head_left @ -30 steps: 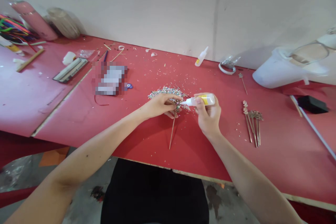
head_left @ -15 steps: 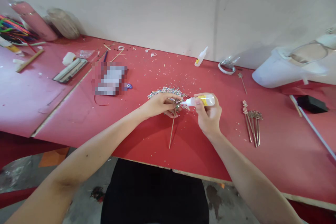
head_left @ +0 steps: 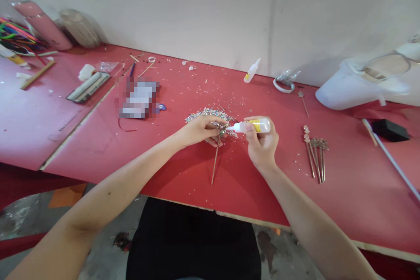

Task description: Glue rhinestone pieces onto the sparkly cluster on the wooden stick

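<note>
My left hand [head_left: 200,130] is closed round the decorated head of a thin hair stick [head_left: 215,164], whose shaft points down towards the table's front edge. Between finger and thumb of my right hand [head_left: 263,144] lies a small white glue bottle [head_left: 260,125] with a yellow label, held level. Its nozzle points left and ends at the stick's ornament, too small to tell if they touch. Behind and beneath my left hand spreads a pile of small shiny beads [head_left: 210,113].
Finished-looking sticks [head_left: 320,157] lie on the red table [head_left: 348,192] at right, near a white tub [head_left: 337,85] and a black block [head_left: 390,130]. A second glue bottle [head_left: 252,71] stands behind. A blurred-out flat object [head_left: 139,99] and a pink bottle [head_left: 44,26] are at left.
My right hand and the glue bottle have shifted very slightly to the right. My left hand holds the stick in nearly the same place.
</note>
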Available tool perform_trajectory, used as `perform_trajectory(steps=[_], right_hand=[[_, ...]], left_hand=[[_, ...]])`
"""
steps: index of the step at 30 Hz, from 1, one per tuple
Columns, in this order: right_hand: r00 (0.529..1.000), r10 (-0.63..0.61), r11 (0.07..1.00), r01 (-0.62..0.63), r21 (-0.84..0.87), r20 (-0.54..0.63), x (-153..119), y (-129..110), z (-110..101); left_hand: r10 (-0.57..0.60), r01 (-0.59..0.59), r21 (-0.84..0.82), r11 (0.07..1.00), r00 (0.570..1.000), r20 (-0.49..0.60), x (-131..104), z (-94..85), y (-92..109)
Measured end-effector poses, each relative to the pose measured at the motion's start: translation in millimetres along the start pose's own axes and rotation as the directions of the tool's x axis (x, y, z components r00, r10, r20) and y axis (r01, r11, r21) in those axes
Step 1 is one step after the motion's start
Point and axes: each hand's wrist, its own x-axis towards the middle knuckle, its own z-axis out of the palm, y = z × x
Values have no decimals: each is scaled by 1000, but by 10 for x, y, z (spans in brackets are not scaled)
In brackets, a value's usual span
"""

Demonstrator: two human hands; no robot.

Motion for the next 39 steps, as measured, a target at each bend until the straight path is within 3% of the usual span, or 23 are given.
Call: perform_trajectory(steps=[9, 14, 19, 24, 34, 39], right_hand=[[999, -29, 993, 26, -114, -29, 40, -46, -29], [997, 53, 991, -47, 126, -47, 154, 49, -22], [991, 126, 969, -113, 218, -50, 290, 309, -49], [980, 200, 953, -193, 233, -7, 359, 486, -51], [964, 237, 924, -262, 279, 121, 370, 520, -12], [975, 115, 979, -144, 144, 190, 347, 558, -13]], left_hand=[[18, -18, 0, 1000, 999, -26, -2, -22, 17], [26, -25, 10, 1000, 998, -66, -21, -68, 61], [38, -34, 45, 998, 996, -85, -3, -114, 41], [43, -37, 70, 997, 995, -94, 4, -144, 25], [15, -6, 80, 997, 993, -113, 10, -171, 49], [-11, 19, 79, 997, 995, -100, 23, -188, 35]])
